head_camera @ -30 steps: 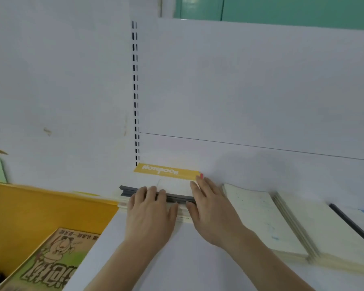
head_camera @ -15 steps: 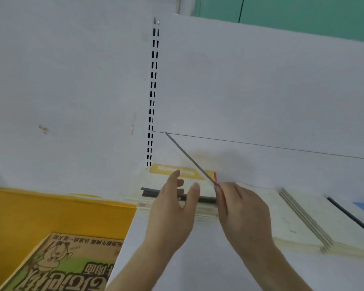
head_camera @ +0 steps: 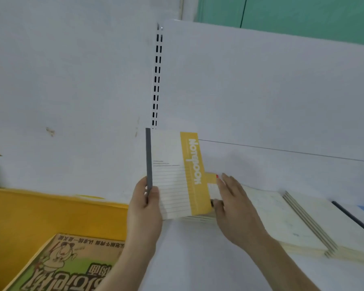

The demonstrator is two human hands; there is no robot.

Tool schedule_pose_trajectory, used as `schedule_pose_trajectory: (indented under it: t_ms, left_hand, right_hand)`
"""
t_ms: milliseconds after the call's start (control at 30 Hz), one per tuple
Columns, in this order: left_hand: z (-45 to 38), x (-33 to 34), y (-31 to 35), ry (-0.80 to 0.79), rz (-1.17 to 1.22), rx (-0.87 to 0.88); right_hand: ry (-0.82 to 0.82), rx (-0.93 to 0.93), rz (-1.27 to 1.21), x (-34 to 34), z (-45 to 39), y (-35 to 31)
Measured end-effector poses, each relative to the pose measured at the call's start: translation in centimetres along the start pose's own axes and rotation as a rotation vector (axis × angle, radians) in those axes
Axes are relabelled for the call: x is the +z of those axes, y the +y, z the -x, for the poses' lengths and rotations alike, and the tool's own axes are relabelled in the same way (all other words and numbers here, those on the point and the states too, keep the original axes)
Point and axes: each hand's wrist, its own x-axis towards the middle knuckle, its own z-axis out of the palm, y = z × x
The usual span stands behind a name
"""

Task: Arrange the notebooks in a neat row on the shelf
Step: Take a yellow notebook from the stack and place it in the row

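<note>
From the head view, your left hand [head_camera: 144, 203] is gripping a notebook [head_camera: 174, 177] by its dark grey spine, thumb on the lined cover and fingers curled behind, and you are holding it upright above the white shelf [head_camera: 198, 259], with its yellow title band facing you. Your right hand [head_camera: 232, 206] is resting with nearly straight fingers on the pile of notebooks [head_camera: 213, 191] lying flat just behind the raised one; it is pressing down, not clamping. To the right, two more stacks [head_camera: 303, 223] are lying flat on the shelf in a line, close beside each other. At lower left, an orange bin [head_camera: 29, 208] is holding a cartoon-covered book [head_camera: 57, 267].

You are probably part-way through squaring up the leftmost pile. To do this well, keep pinching the spine firmly so the thin cover is not flopping or fanning open. Keep the right hand holding the pile underneath steady, so it is not sliding toward the back panel [head_camera: 261, 91] while you are lowering the raised notebook. Aim to bring the spine down on the same side as the ones below, then set the front edges flush with the neighbouring stacks. The raised notebook looks light and bendy, so lower it flat rather than dropping it.
</note>
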Motion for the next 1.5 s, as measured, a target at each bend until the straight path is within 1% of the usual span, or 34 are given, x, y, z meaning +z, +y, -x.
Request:
schedule_pose_trajectory:
  t_ms: [67,100,133,233,267,367,400,467,567,633,700,800,867,967,1067,1133,1200,1267,1333,1400,1500]
  left_hand:
    - [0.0,-0.6,0.1,0.008,-0.003,-0.016]
    - [0.0,-0.8,0.0,0.013,-0.014,-0.016]
    - [0.1,-1.0,0.0,0.018,-0.028,-0.012]
    - [0.2,-1.4,-0.2,0.038,-0.042,-0.003]
    - [0.2,-1.5,-0.2,0.044,-0.037,-0.004]
    - [0.6,-1.7,0.2,0.052,-0.016,-0.002]
    - [0.7,-1.7,0.4,0.054,-0.006,0.005]
    - [0.9,-1.9,0.8,0.058,0.011,0.022]
    - [1.1,-1.6,1.0,0.05,0.041,0.034]
    - [1.5,-1.0,1.0,0.013,0.066,0.029]
    - [1.9,0.0,1.0,-0.042,0.091,0.024]
    - [2.5,1.5,0.9,-0.151,0.179,-0.014]
    - [2.9,2.2,0.6,-0.217,0.223,-0.032]
    - [3.5,2.9,0.5,-0.275,0.247,0.027]
    - [4.3,3.8,0.4,-0.364,0.191,0.1]
    - [4.8,4.8,-0.1,-0.374,0.195,0.089]
    - [5.6,5.9,-0.7,-0.396,0.23,0.061]
    - [6.7,6.9,-1.0,-0.451,0.267,0.037]
    - [7.9,8.2,-1.1,-0.507,0.297,0.007]
    - [9.4,9.8,-1.3,-0.53,0.295,-0.022]
    - [12.1,12.8,-1.5,-0.531,0.239,-0.02]
  right_hand:
    - [-0.154,-0.052,0.089,1.1,-1.1,0.6]
    - [-0.165,-0.079,0.107,1.6,-1.5,0.9]
    - [-0.129,-0.115,0.115,2.0,-1.6,1.0]
    - [0.17,-0.186,0.202,1.9,-1.5,0.6]
    - [0.227,-0.199,0.246,1.5,-1.6,0.3]
    - [0.291,-0.214,0.246,0.7,-1.7,0.3]
    - [0.319,-0.195,0.229,0.3,-1.8,0.4]
    - [0.386,-0.082,0.151,-0.8,-1.6,0.6]
    - [0.545,0.04,0.031,-3.0,-0.6,-0.3]
    - [0.662,0.05,-0.004,-3.7,0.4,-1.8]
    - [0.708,0.007,-0.018,-2.8,1.7,-3.5]
    - [0.667,-0.185,-0.059,0.6,3.5,-5.9]
    - [0.624,-0.258,-0.079,2.5,4.5,-6.9]
    - [0.549,-0.246,-0.103,2.8,5.8,-6.6]
    - [0.447,-0.274,-0.105,1.4,6.8,-5.5]
    - [0.416,-0.264,-0.111,0.7,7.7,-4.3]
    - [0.455,-0.155,-0.118,-0.2,8.9,-2.1]
    - [0.491,0.03,-0.099,-1.6,10.1,0.4]
    - [0.47,0.16,-0.087,-3.0,11.4,2.6]
    - [0.428,0.22,-0.113,-4.0,12.9,4.1]
    - [0.453,0.303,-0.149,-5.8,15.2,6.4]
